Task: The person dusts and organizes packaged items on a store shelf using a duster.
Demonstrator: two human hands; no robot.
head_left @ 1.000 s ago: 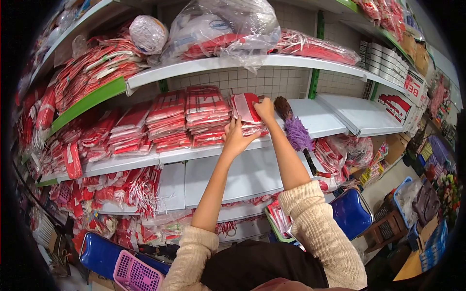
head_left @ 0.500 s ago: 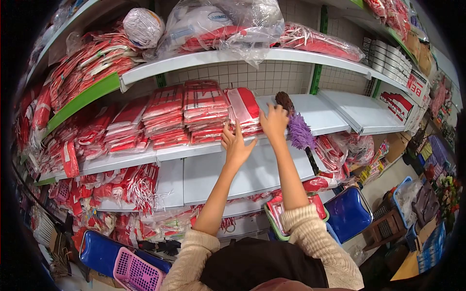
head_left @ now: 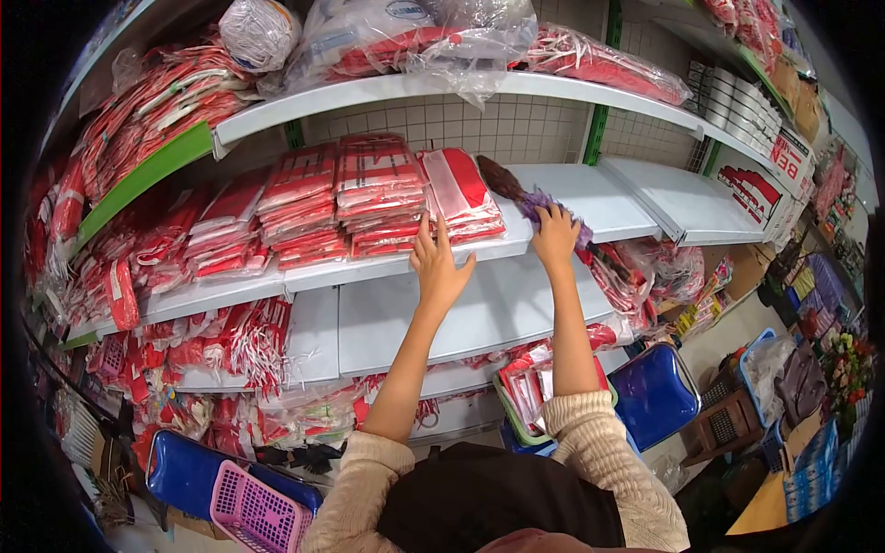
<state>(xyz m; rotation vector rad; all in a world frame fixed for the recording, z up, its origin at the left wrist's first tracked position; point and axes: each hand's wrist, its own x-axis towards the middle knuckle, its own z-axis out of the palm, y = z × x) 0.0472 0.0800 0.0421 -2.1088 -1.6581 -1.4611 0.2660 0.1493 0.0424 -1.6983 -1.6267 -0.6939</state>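
Observation:
My right hand (head_left: 556, 241) is closed over the purple middle of a feather duster (head_left: 501, 178), whose dark brown end points up and left over the shelf. Its dark handle reaches out below the hand to the right. My left hand (head_left: 440, 272) is open, fingers spread, with fingertips right at the front of a short stack of red and white packets (head_left: 461, 189) in clear plastic. Left of it stand taller stacks of similar packets (head_left: 380, 180) on the same shelf (head_left: 359, 263).
Clear bags with red and white contents (head_left: 406, 55) lie on the upper shelf (head_left: 387, 89), beside a white ball of twine (head_left: 259, 35). Below are a pink basket (head_left: 253, 511), blue stools (head_left: 656, 392) and a green-rimmed basket (head_left: 516, 410). A printed carton (head_left: 761, 189) stands at the right.
My right hand has moved right and down from beside the short stack onto the duster. The duster now tilts more to the left. My left hand stays by the stack.

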